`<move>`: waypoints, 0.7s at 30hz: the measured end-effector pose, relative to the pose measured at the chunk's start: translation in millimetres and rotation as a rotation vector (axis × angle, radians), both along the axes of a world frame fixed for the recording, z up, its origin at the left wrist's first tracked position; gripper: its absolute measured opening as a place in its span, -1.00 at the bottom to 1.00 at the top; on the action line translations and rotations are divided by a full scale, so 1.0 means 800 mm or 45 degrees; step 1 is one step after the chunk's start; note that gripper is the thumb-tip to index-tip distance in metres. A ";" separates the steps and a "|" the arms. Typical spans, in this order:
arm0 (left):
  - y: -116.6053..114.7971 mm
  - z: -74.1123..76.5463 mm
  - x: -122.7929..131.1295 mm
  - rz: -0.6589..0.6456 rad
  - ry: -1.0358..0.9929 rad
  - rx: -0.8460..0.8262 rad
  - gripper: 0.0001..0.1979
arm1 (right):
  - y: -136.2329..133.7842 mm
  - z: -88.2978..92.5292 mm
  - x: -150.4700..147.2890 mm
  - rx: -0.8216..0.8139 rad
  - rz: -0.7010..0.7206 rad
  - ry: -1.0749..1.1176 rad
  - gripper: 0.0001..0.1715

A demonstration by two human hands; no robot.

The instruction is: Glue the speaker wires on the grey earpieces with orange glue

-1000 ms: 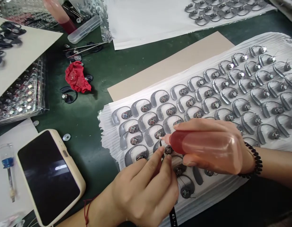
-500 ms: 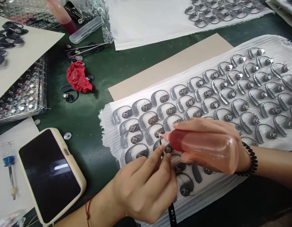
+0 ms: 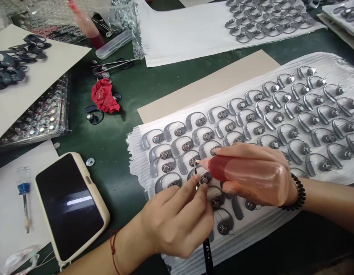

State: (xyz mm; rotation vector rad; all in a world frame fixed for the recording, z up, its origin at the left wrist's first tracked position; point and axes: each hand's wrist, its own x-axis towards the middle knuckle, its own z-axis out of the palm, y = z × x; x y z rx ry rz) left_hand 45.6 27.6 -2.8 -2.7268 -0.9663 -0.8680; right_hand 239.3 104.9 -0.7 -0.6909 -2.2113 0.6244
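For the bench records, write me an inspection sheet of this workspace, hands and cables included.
Surface: green table, partly covered by a wrinkled white sheet.
Job's things: grey ear-hook parts in rows on the sheet; the tips of a dark tool and a squeeze bottle holding red liquid meet at one part, contact cannot be told.
Clutter: phone, crumpled red cloth, loose ring.
Hands: left hand grips the dark tool; right hand grips the squeeze bottle.
Cables: thin wires on several ear-hook parts; power plugs, nothing seen.
Surroundings: second bottle, pale board bearing dark ear-hooks.
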 end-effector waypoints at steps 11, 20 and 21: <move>-0.001 0.001 -0.003 0.019 -0.021 -0.005 -0.91 | 0.002 0.001 -0.002 0.016 0.013 -0.058 -0.53; 0.004 0.004 -0.005 -0.009 -0.055 -0.098 -0.94 | 0.000 0.002 -0.001 0.135 -0.030 -0.075 -0.60; 0.004 0.004 -0.006 0.006 -0.084 -0.117 -0.93 | 0.000 0.002 -0.001 0.152 -0.039 -0.075 -0.60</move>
